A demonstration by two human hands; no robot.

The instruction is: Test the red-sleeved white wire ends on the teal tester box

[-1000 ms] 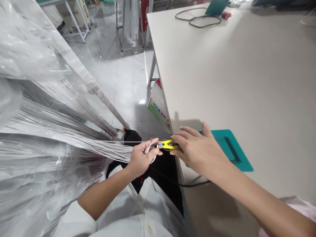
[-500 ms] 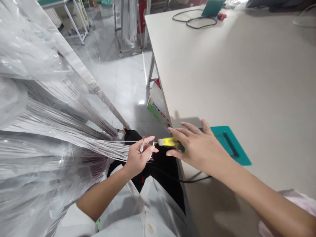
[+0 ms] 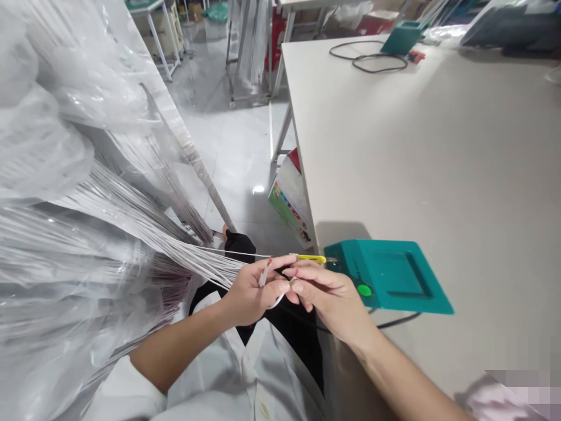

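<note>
My left hand [image 3: 254, 295] is closed round a bundle of thin white cables [image 3: 193, 257] that runs in from the left. A short white piece with a reddish tip [image 3: 265, 273] sticks up between its fingers. My right hand [image 3: 337, 298] meets it, thumb and fingers pinching the red-tipped end of a white cable [image 3: 294, 276]. Just beyond the fingertips, a narrow yellow piece [image 3: 312, 258] with a metal part projects from a teal device [image 3: 394, 275]. A green button [image 3: 364, 290] shows on that device, which sits at the table edge.
More white cables in clear plastic wrapping [image 3: 52, 134] hang at the left beside a slanting rail [image 3: 193, 152]. The pale table [image 3: 416, 152] fills the right side. A black cord [image 3: 377, 64] and a teal block [image 3: 401, 38] lie at its far end. A printed box [image 3: 289, 202] stands below the table.
My right hand has moved left from beside the yellow piece, going from spread fingers to a pinch at the cable end. My left hand still holds the bundle. The camera view has shifted.
</note>
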